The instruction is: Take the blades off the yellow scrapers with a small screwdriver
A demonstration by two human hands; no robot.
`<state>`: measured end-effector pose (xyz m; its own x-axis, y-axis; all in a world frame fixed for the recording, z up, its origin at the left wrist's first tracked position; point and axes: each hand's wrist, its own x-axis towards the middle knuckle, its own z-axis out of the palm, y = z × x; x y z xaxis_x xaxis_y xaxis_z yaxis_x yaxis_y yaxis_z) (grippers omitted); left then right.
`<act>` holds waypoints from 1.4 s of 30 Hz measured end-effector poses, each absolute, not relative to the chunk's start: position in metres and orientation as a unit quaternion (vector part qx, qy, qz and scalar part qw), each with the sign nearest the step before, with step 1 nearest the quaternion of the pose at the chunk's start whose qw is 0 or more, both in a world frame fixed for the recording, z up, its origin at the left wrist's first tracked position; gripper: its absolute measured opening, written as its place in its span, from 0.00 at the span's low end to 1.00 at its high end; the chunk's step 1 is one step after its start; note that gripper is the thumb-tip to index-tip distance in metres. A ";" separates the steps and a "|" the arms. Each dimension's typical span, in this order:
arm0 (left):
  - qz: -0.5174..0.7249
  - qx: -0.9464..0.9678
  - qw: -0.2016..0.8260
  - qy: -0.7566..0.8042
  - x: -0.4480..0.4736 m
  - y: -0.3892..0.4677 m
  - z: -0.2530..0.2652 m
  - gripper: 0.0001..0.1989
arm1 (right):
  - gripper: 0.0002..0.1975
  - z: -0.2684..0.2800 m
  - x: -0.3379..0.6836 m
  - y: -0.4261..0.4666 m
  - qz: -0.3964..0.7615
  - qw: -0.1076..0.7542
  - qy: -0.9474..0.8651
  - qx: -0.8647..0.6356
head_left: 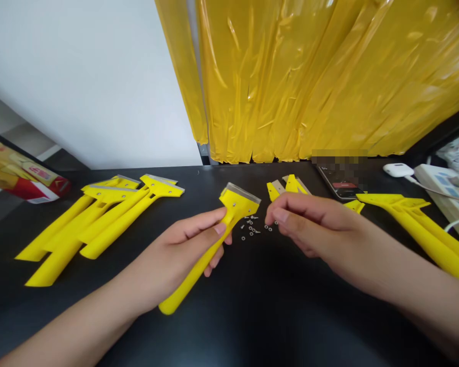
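Note:
In my left hand [193, 239] is a yellow scraper [240, 203], gripped round its neck with the metal blade edge up and the handle slanting down to the left. Two small screws show on its head. My right hand [313, 221] hovers to the right with thumb and fingers pinched together; anything between them is too small or hidden to make out. Below and between the hands lie several tiny screws and nuts [251, 228]. Behind my right fingers are yellow clamp pieces [291, 184] and metal blades [278, 186], partly hidden.
Several scrapers with blades [110, 196] lie on the black table [229, 326] at left, near a red and gold package [26, 173]. At right are yellow handles [413, 219], a phone [338, 181], a white earphone case [398, 169] and a power strip [443, 199]. Yellow plastic sheeting [290, 76] hangs behind.

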<state>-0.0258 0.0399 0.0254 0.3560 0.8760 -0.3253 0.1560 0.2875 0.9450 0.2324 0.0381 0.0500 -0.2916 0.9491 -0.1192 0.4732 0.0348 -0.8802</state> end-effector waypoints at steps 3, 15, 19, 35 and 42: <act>0.248 0.698 0.451 0.498 -0.027 0.044 0.017 0.14 | 0.24 0.034 0.224 0.038 0.566 0.272 -0.587 -0.511; 0.142 0.851 0.139 0.486 -0.031 0.048 0.006 0.24 | 0.15 0.011 0.219 0.055 0.670 0.198 -0.491 -0.520; 0.123 0.851 0.148 0.489 -0.031 0.049 0.006 0.23 | 0.13 0.006 0.220 0.057 0.686 0.210 -0.478 -0.507; 0.177 0.824 0.237 0.483 -0.034 0.053 0.005 0.19 | 0.20 0.006 0.226 0.062 0.721 0.256 -0.464 -0.447; 0.168 0.826 0.210 0.495 -0.034 0.049 0.008 0.22 | 0.17 0.014 0.258 0.086 0.496 0.247 -0.581 -0.596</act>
